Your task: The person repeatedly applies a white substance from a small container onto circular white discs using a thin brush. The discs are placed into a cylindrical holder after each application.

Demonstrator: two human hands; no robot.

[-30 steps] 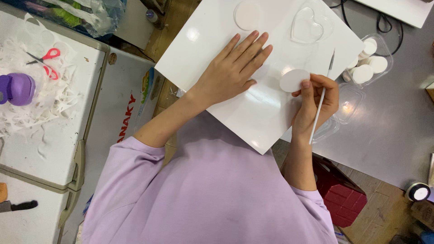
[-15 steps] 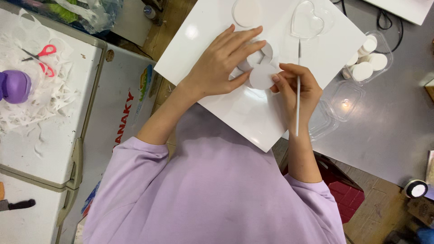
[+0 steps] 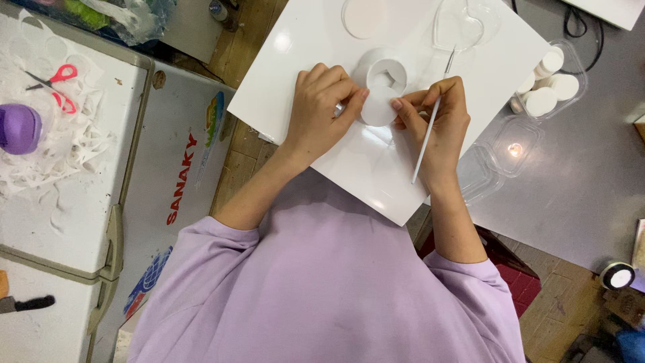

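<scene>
we count one white disc [image 3: 378, 111] on the white board [image 3: 295, 74], pinched by our left hand [image 3: 322, 111] and right hand [image 3: 433, 117]; right fingers also grip one thin stick [image 3: 430, 131]; one white ring [image 3: 386, 70] just behind.

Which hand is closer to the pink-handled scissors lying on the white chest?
Left. The left hand is on the white board, on the side facing the scissors but well apart from them. The right hand, holding a thin white stick, is farther still.
</scene>
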